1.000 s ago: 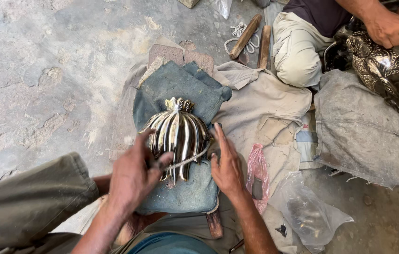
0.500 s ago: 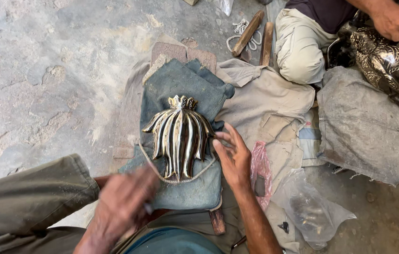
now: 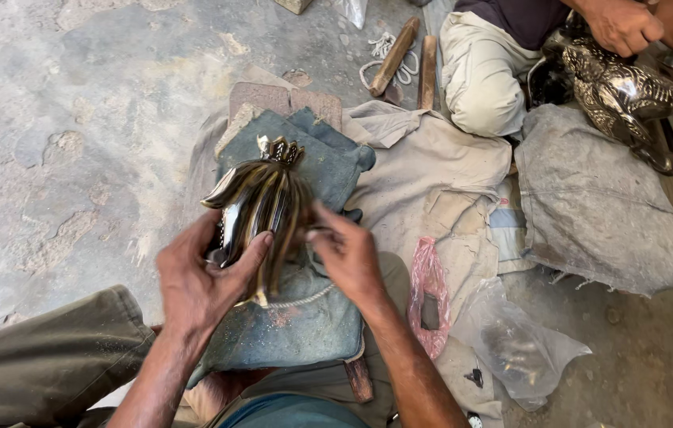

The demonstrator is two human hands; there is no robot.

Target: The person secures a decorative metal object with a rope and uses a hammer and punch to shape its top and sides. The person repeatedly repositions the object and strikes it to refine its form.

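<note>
One ribbed, polished metal ornament (image 3: 261, 202) lay tilted on a blue-grey cloth pad (image 3: 304, 317), its long axis running from the crowned tip at 12 o'clock down to its lower end at 6 o'clock, where both hands met it. The left hand (image 3: 197, 281) cupped the piece from 7 o'clock, the thumb laid over the ribs and the fingers behind: a grip closed on the ornament. The right hand (image 3: 348, 254) came in from 4 o'clock, its fingertips touching the right flank; whether it pinched anything small could not be told. The left hand was the nearer and bore the piece. One thin cord (image 3: 297, 299) curved across the pad just below the ornament.

Counted: one ornament, one pad, two hands upon it. At 3 o'clock lay beige cloths (image 3: 431, 182), one pink plastic bag (image 3: 429, 293) and one clear plastic bag (image 3: 523, 353). At 1 o'clock two wooden sticks (image 3: 409, 57) rested on the stone floor (image 3: 74, 119). A second person (image 3: 483, 71) sat at 2 o'clock, working another embossed metal piece (image 3: 622, 95).
</note>
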